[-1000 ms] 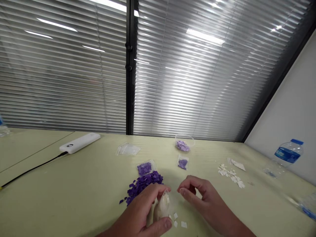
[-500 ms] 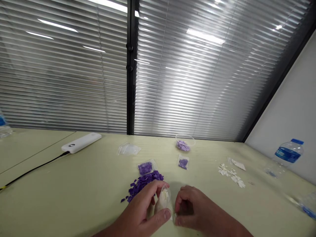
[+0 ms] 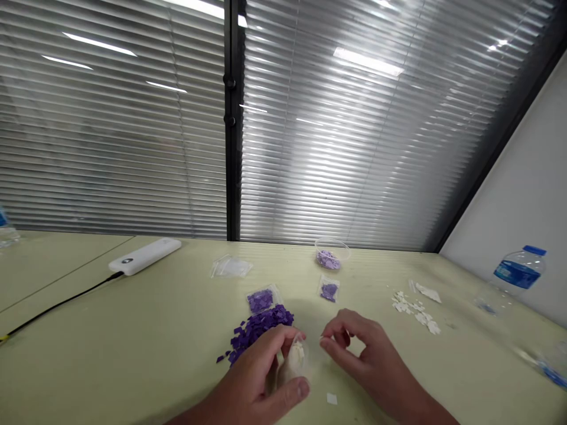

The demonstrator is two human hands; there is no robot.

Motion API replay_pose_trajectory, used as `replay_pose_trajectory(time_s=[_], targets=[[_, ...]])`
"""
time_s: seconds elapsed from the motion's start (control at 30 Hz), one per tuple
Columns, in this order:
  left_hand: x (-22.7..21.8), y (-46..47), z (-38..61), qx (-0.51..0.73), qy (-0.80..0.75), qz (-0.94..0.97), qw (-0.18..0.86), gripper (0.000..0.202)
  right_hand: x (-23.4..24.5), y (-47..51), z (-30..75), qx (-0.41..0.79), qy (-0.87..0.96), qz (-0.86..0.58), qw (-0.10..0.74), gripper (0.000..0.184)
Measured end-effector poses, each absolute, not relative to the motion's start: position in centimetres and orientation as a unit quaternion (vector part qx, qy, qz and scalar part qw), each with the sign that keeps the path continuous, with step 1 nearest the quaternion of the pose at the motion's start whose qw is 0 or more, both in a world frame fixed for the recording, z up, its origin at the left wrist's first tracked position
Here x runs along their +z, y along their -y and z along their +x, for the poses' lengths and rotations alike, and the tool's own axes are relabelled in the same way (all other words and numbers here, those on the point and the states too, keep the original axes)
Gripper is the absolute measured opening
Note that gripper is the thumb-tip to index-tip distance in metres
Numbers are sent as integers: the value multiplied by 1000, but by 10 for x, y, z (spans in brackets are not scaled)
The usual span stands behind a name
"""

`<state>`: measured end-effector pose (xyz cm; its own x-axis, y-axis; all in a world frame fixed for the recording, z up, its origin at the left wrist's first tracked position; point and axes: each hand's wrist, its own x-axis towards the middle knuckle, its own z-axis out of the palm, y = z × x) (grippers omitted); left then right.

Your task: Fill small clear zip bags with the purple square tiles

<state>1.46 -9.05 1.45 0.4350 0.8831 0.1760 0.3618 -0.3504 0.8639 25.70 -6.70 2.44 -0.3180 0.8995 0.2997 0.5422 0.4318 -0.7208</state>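
My left hand (image 3: pixel 270 375) is wrapped round a small clear plastic bag (image 3: pixel 296 361) with white flakes inside, its mouth tilted up and to the right. To the right of the bag, apart from it, is my right hand (image 3: pixel 354 348), thumb and index finger pinched together. A tiny pale edge shows at those fingertips, too small to name. Below the right hand lies one white square piece (image 3: pixel 332 399) on the table. A heap of dark purple pieces (image 3: pixel 259 327) lies just beyond my left hand, partly covered by it.
Behind the heap lie a bag of purple pieces (image 3: pixel 261 300) and another purple bag (image 3: pixel 329 290). A clear tub (image 3: pixel 332 255) holds lilac pieces. White flakes (image 3: pixel 414 310), a white-filled bag (image 3: pixel 427 292) and a bottle (image 3: pixel 516 277) are right. Flat clear bags (image 3: pixel 231 267) and a power bank (image 3: pixel 146 257) are left.
My right hand has moved up and away from the bag, its fingers now pinched. The white square on the table has come into view. My left hand still holds the bag.
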Motion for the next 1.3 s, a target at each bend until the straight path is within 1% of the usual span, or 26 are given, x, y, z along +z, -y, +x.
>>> replay_pose_trajectory(time_s=[0.1, 0.23, 0.33, 0.4, 0.53, 0.63, 0.8, 1.0, 1.07, 1.2, 1.3], targets=[[17, 89, 14, 310, -401, 767, 394, 38, 25, 70, 256, 274, 750, -451, 398, 19], [19, 87, 13, 294, -384, 786, 386, 33, 23, 73, 251, 278, 776, -404, 396, 16], [17, 87, 11, 303, -369, 787, 389, 38, 29, 72, 255, 294, 762, -429, 386, 23], [15, 89, 12, 328, -379, 775, 384, 43, 34, 70, 260, 302, 758, -457, 353, 25], [13, 91, 13, 360, -418, 749, 366, 42, 30, 69, 262, 336, 779, -473, 237, 10], [13, 91, 14, 361, -415, 750, 368, 41, 13, 67, 255, 337, 793, -466, 202, 15], [10, 88, 13, 367, -409, 752, 364, 42, -7, 65, 245, 320, 797, -465, 214, 8], [7, 85, 12, 354, -405, 762, 361, 42, 7, 69, 249, 347, 782, -468, 219, 5], [7, 86, 13, 356, -420, 752, 362, 41, 16, 69, 251, 363, 759, -476, 256, 5], [9, 85, 13, 319, -412, 761, 386, 41, 24, 71, 251, 385, 717, -461, 353, 16], [12, 85, 13, 286, -395, 773, 406, 38, 22, 72, 249, 405, 717, -430, 369, 23]])
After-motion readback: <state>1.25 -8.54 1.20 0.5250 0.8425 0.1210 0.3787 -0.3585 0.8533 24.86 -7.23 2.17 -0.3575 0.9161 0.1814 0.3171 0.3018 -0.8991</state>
